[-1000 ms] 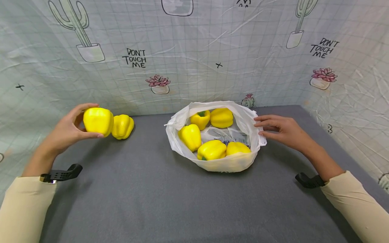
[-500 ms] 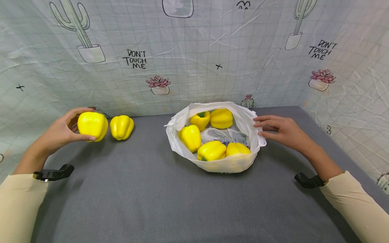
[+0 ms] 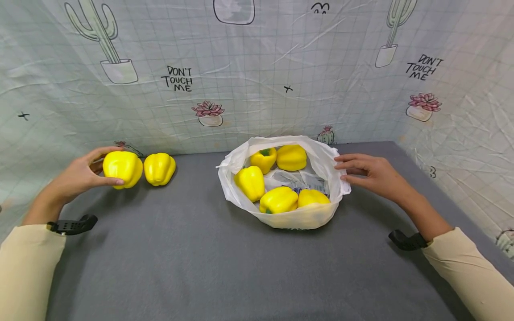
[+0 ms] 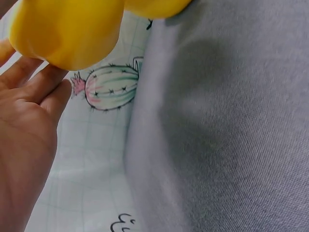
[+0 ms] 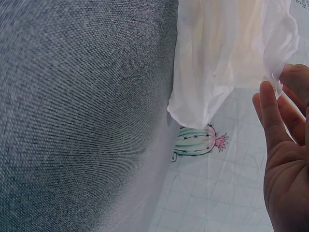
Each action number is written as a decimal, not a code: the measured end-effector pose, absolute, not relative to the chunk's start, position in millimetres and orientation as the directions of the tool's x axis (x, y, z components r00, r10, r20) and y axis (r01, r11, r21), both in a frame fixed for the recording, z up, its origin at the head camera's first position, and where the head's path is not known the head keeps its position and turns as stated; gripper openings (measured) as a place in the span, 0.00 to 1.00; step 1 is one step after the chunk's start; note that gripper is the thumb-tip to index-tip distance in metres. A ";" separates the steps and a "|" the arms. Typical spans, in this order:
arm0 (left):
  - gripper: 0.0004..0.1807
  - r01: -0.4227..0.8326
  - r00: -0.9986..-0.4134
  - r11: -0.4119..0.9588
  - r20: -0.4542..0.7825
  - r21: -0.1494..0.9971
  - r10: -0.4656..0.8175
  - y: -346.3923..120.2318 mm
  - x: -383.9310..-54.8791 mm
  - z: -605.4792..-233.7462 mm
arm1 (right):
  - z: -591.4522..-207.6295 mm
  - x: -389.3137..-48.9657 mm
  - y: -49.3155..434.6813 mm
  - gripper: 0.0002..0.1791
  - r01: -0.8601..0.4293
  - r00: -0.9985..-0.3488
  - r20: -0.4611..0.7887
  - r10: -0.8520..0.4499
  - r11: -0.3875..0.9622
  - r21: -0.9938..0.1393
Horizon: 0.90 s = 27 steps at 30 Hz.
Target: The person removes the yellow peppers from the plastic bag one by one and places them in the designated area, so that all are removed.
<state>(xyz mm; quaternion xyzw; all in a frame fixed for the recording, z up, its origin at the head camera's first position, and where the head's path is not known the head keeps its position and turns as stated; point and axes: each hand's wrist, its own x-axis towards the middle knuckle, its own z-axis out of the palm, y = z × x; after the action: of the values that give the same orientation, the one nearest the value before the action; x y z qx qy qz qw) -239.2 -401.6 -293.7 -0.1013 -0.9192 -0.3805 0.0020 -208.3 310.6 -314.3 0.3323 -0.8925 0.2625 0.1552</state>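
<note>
My left hand [image 3: 82, 174] grips a yellow bell pepper [image 3: 122, 169] between thumb and fingers, at the left rear of the table. Just right of it stands a second yellow bell pepper [image 3: 159, 169]. In the left wrist view the gripped bell pepper [image 4: 67, 31] shows at the top, with fingers against its side. A white plastic bag [image 3: 297, 220] stands right of centre with its mouth wide, and several yellow bell peppers [image 3: 279, 200] lie inside. At the bag's right rim, my right hand [image 3: 375, 174] pinches the plastic; the right wrist view shows the bag [image 5: 205, 72] edge at its fingertips.
A dark grey cloth [image 3: 192, 267] covers the table. Behind it hangs a pale curtain [image 3: 249, 67] printed with cacti and lettering, which also runs along the right side. Each wrist wears a black strap mount, such as the right mount [image 3: 407, 240].
My left hand has moved left and down with its bell pepper, opening a small gap to the second one, and now sits slightly lower. The right hand stays at the bag's rim.
</note>
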 end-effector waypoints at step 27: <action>0.53 0.095 -0.987 0.695 -0.025 0.713 0.161 -422.5 -260.4 -322.9 | -310.1 -207.2 311.9 0.21 -0.697 -0.711 0.467 -0.525 0.610 -0.377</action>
<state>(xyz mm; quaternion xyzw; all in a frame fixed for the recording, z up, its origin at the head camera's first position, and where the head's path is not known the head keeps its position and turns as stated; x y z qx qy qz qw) -260.4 -422.5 -322.9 -0.0694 -0.9195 -0.3845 -0.0428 -207.2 311.9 -310.1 0.3461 -0.8833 0.2746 0.1566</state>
